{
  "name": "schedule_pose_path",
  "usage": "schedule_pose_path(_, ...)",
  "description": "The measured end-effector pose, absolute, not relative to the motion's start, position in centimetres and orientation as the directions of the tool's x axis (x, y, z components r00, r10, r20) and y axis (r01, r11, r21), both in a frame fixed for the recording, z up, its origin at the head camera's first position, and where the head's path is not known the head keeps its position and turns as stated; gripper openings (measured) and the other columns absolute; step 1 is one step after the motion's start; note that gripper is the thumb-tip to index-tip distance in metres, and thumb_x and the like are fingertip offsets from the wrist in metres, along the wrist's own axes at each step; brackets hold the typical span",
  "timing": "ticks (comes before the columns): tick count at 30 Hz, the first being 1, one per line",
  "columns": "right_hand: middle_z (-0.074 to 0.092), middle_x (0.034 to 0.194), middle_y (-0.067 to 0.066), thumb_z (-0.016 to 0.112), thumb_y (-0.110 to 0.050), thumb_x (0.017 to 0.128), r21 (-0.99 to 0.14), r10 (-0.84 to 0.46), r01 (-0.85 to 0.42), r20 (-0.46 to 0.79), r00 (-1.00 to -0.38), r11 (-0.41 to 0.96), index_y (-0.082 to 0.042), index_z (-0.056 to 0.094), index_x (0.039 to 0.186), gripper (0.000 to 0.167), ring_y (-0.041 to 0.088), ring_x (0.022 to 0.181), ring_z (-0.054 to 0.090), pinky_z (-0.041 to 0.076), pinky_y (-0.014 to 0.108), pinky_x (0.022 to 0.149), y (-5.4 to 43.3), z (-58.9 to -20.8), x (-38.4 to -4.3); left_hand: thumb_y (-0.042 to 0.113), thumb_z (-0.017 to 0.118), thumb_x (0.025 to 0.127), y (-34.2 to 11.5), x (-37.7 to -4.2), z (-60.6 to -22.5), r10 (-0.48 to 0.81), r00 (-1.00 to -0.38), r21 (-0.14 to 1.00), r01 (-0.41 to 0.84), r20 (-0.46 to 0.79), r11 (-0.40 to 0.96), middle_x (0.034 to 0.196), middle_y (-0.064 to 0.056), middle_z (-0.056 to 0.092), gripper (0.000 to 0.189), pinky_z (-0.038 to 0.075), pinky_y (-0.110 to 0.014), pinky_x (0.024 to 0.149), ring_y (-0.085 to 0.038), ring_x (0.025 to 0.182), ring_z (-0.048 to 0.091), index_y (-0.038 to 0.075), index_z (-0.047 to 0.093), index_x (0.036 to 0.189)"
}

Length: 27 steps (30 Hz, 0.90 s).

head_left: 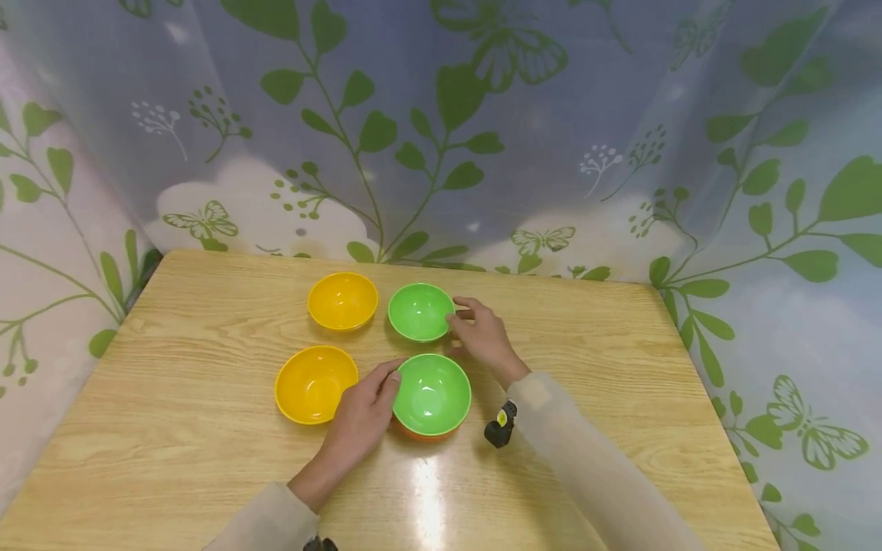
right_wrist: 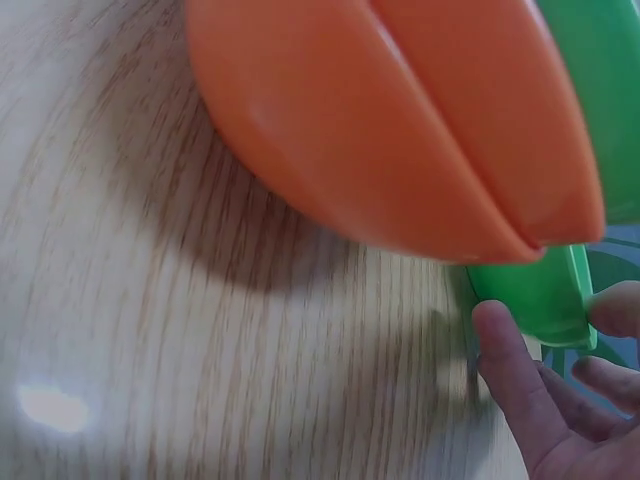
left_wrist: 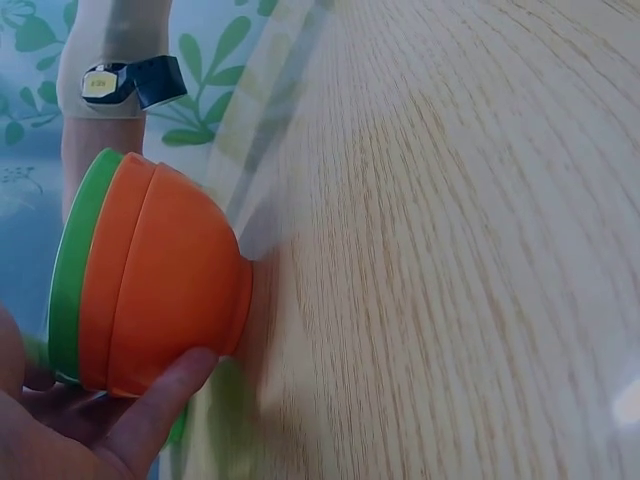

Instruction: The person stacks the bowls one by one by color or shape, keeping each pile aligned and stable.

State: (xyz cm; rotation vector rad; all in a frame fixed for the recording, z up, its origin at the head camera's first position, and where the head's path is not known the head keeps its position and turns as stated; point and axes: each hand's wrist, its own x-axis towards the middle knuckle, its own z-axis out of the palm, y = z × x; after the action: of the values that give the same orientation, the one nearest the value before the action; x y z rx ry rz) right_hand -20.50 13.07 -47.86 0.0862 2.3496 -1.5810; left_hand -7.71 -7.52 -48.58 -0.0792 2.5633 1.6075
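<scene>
A stack of bowls point(left_wrist: 185, 275) stands in the front middle of the table, with a green bowl point(head_left: 432, 394) nested on top of orange ones point(right_wrist: 330, 130). My left hand point(head_left: 365, 409) holds this stack at its left side, thumb by the green rim and another finger low against the orange wall. Behind the stack, a second green bowl point(head_left: 422, 312) sits on the table. At its right rim is my right hand point(head_left: 485, 337), fingers spread, thumb by the edge; in the right wrist view the stack hides part of that bowl point(right_wrist: 545, 300).
Two yellow-orange bowls stand left of the green ones, one at the back point(head_left: 342, 301) and one in front point(head_left: 315, 385), close to my left hand. The wooden table point(head_left: 172, 367) ends at a leaf-patterned curtain point(head_left: 386, 153) behind and at both sides.
</scene>
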Motion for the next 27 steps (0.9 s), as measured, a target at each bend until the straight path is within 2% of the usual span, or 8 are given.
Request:
schedule_pose_path(4,0.054,0.158,0.026,0.059,-0.017,0.112,-0.900,-0.124,0.225,-0.289,-0.949,0.373,-0.010,0.042,0.167,0.059,0.042,0.121,0.072,0.069,0.037,0.083,12.86,-47.83,-20.48,0.029,0.049,0.117,-7.45,-7.66,-48.54,0.011,-0.994,0.898,-0.095,-0.110,0.429,0.146,-0.007,0.072,0.041,0.055,-0.053,0.112,-0.025,0.122,0.068,0.015,0.065,0.152)
schedule_pose_path(6,0.054,0.159,0.025,0.059,-0.015,0.112,-0.904,-0.130,0.232,-0.295,-0.946,0.359,-0.011,0.041,0.167,0.058,0.040,0.118,0.074,0.069,0.036,0.083,12.82,-47.80,-20.50,0.029,0.050,0.116,-7.39,-7.63,-48.55,0.007,-0.995,0.895,-0.083,-0.096,0.438,0.142,-0.006,0.074,0.040,0.057,-0.047,0.104,-0.023,0.113,0.066,0.014,0.065,0.151)
schedule_pose_path(8,0.055,0.158,0.025,0.059,-0.013,0.111,-0.908,-0.132,0.240,-0.300,-0.945,0.342,-0.012,0.042,0.167,0.058,0.035,0.110,0.077,0.069,0.034,0.082,12.76,-47.78,-20.57,0.028,0.050,0.116,-7.34,-7.64,-48.58,0.003,-0.996,0.896,-0.077,-0.087,0.437,0.136,-0.005,0.076,0.040,0.056,-0.043,0.096,-0.023,0.105,0.065,0.014,0.066,0.150)
schedule_pose_path(11,0.058,0.156,0.026,0.059,-0.009,0.110,-0.912,-0.128,0.245,-0.300,-0.945,0.328,-0.012,0.044,0.166,0.058,0.025,0.093,0.079,0.069,0.032,0.079,12.70,-47.83,-20.77,0.027,0.050,0.116,-7.30,-7.70,-48.55,0.001,-0.996,0.897,-0.075,-0.084,0.435,0.132,-0.004,0.076,0.039,0.054,-0.041,0.092,-0.022,0.103,0.064,0.015,0.066,0.150)
schedule_pose_path(15,0.060,0.153,0.025,0.059,-0.005,0.108,-0.915,-0.119,0.248,-0.298,-0.947,0.320,-0.012,0.046,0.165,0.059,0.017,0.080,0.077,0.069,0.031,0.077,12.77,-48.03,-20.98,0.028,0.049,0.117,-7.21,-7.86,-48.48,0.001,-0.995,0.902,-0.089,-0.098,0.422,0.131,-0.003,0.076,0.039,0.054,-0.042,0.096,-0.023,0.107,0.065,0.017,0.065,0.151)
schedule_pose_path(20,0.062,0.151,0.026,0.058,-0.002,0.106,-0.919,-0.109,0.240,-0.286,-0.952,0.312,-0.012,0.049,0.163,0.059,0.018,0.080,0.078,0.069,0.032,0.076,12.86,-48.09,-21.00,0.029,0.049,0.117,-7.12,-8.09,-48.53,-0.001,-0.994,0.900,-0.098,-0.108,0.424,0.124,-0.003,0.075,0.040,0.052,-0.039,0.091,-0.022,0.103,0.064,0.016,0.064,0.152)
schedule_pose_path(27,0.063,0.149,0.026,0.056,-0.001,0.104,-0.913,-0.102,0.229,-0.278,-0.955,0.337,-0.009,0.051,0.161,0.057,0.020,0.083,0.079,0.069,0.033,0.078,13.13,-47.40,-20.91,0.030,0.048,0.117,-7.13,-8.19,-48.52,0.001,-0.994,0.899,-0.102,-0.113,0.426,0.128,-0.002,0.075,0.040,0.051,-0.040,0.092,-0.022,0.104,0.064,0.017,0.064,0.153)
